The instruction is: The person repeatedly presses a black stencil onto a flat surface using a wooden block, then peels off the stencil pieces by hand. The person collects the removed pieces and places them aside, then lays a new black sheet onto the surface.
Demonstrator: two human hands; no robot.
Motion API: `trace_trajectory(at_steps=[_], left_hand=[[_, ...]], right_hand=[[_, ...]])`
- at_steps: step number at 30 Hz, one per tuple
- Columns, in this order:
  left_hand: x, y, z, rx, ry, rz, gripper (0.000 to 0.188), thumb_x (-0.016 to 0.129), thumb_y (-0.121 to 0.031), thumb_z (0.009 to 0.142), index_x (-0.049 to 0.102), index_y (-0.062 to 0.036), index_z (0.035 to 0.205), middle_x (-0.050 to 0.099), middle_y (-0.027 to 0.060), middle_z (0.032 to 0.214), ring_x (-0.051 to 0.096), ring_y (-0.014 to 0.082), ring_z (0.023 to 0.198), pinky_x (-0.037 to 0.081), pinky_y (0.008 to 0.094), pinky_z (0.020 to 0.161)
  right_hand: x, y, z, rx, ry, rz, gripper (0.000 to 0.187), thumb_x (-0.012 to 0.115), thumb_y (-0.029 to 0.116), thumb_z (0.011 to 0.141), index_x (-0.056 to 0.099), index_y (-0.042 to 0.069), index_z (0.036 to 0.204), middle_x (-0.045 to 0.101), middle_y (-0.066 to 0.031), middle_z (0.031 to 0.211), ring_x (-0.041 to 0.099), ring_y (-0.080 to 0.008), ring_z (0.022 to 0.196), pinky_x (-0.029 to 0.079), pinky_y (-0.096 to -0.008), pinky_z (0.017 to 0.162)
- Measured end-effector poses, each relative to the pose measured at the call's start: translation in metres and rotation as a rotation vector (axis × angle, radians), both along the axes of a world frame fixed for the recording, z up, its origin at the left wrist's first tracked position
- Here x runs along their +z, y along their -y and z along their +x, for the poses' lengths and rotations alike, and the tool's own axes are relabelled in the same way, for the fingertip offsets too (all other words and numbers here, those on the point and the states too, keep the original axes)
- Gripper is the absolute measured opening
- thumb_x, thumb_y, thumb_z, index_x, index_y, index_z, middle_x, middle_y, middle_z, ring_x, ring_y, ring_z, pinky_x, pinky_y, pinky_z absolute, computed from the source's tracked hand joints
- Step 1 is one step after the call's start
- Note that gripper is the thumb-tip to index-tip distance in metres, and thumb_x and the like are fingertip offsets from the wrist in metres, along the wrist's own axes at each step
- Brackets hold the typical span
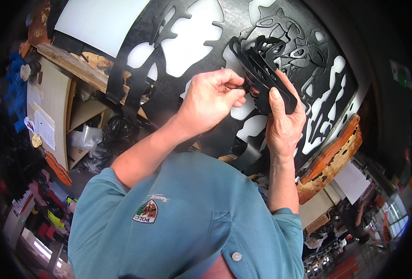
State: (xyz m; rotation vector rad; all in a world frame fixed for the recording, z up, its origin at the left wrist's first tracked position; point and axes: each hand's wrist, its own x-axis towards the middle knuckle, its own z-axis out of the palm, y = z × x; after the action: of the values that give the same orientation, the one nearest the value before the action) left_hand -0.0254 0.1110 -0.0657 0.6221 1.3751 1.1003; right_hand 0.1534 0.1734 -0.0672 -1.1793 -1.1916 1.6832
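Note:
My right hand [285, 125] holds a bunch of thin black cut-out pieces [261, 69], thumb on the near side and fingers behind. The pieces are curved, with slots and holes, and look like leather or a similar sheet material. My left hand [213, 96] is closed in a pinch at the left edge of the bunch, on what seems to be a thin black edge; its fingertips partly hide it. Beneath both hands lies a large black textured sheet [192, 44] with shaped openings that show white. More loose black cut-outs [296, 44] are heaped on it beyond my right hand.
Strips of the black sheet [134, 95] hang over the near edge. A white sheet [96, 21] lies at the far left. Below the wooden edge [71, 63] are shelves [86, 115] with plastic bags. Orange-brown shaped boards [331, 156] stand at the right.

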Motion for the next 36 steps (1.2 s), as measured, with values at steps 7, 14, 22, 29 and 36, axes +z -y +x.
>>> trace_trajectory(at_steps=[7,14,22,29,36], left_hand=[[0.002,-0.003,-0.035,0.051,-0.243,0.053,0.016,0.071,0.003,0.096,0.079,0.0057,0.109,0.079,0.0106,0.092,0.076,0.0132,0.08,0.061,0.025,0.075],[0.004,0.002,-0.091,0.135,-0.34,-0.015,0.028,0.073,-0.001,0.099,0.07,0.0124,0.123,0.079,0.0156,0.099,0.078,0.0171,0.084,0.064,0.0267,0.079],[0.027,0.015,-0.049,0.153,-1.153,0.422,0.042,0.078,-0.001,0.092,0.07,0.0046,0.132,0.07,0.0219,0.132,0.068,0.0318,0.122,0.055,0.0406,0.105],[0.032,0.02,0.037,-0.32,-0.32,0.084,0.049,0.067,-0.003,0.102,0.058,0.0056,0.149,0.066,0.0228,0.143,0.067,0.0268,0.127,0.055,0.0366,0.104],[0.018,-0.01,0.03,-0.313,-0.022,-0.064,0.063,0.069,-0.015,0.104,0.044,0.013,0.155,0.074,0.02,0.127,0.072,0.0202,0.113,0.056,0.033,0.099]], right_hand=[[-0.003,-0.061,0.073,-0.182,0.06,0.302,0.041,0.068,0.015,0.107,0.06,-0.008,0.14,0.075,-0.0143,0.104,0.074,-0.0186,0.091,0.059,-0.0302,0.089],[0.017,-0.175,0.315,-0.658,-0.496,0.095,0.021,0.062,0.01,0.11,0.065,-0.008,0.121,0.073,-0.0177,0.118,0.07,-0.0279,0.107,0.058,-0.0487,0.102],[0.024,-0.063,0.184,-0.51,1.093,0.901,0.037,0.073,0.004,0.1,0.065,-0.001,0.137,0.071,-0.0168,0.122,0.071,-0.0274,0.108,0.059,-0.0365,0.098],[-0.025,0.008,0.095,0.032,0.771,0.855,0.058,0.076,-0.013,0.089,0.058,-0.008,0.144,0.073,-0.0168,0.104,0.071,-0.0252,0.086,0.058,-0.0335,0.077],[-0.034,0.024,0.098,-0.022,0.665,0.906,0.057,0.072,-0.018,0.09,0.055,-0.012,0.144,0.074,-0.0198,0.101,0.072,-0.0281,0.086,0.059,-0.0351,0.078]])
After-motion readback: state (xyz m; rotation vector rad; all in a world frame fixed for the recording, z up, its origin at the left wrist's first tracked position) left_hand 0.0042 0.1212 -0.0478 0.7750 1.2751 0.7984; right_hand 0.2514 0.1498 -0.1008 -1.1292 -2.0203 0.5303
